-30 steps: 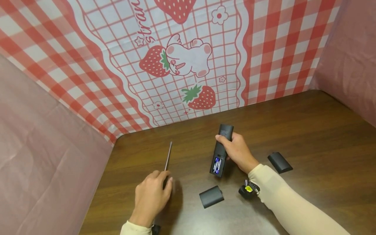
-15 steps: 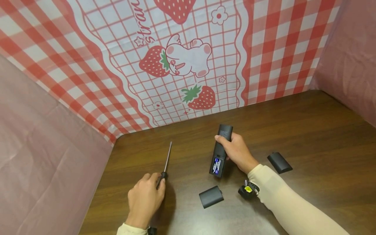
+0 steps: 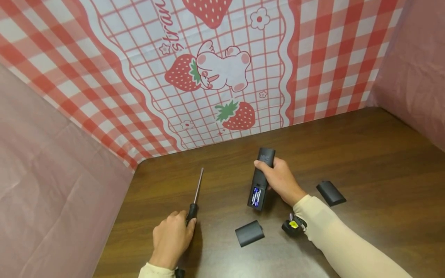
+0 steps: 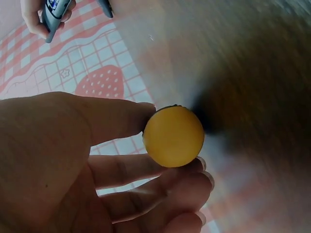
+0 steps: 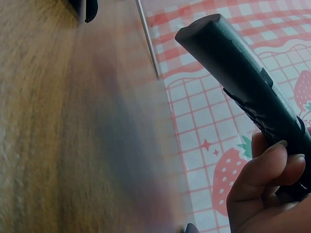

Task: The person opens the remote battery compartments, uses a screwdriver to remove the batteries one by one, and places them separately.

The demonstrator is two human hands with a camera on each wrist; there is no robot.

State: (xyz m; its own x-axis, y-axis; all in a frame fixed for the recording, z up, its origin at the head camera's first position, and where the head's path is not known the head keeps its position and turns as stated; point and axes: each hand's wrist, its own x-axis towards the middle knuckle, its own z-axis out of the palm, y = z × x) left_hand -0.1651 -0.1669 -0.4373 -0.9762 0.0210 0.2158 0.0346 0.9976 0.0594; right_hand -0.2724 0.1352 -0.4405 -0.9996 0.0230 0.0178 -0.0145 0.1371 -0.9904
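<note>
Between the screwdriver (image 3: 193,208) and the remote (image 3: 260,178), mid-frame, a lane of counter (image 3: 222,189) runs free; a cover (image 3: 250,233) (low, black) narrows its lower right end.

At lower centre, a screwdriver (image 3: 192,211) is left of a remote (image 3: 259,178) containing batteries (image 3: 256,197); one cover (image 3: 250,233) lies below, another cover (image 3: 331,192) right.

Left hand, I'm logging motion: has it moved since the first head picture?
Yes: the left hand has shifted slightly left, away from the nearer black cover.
</note>
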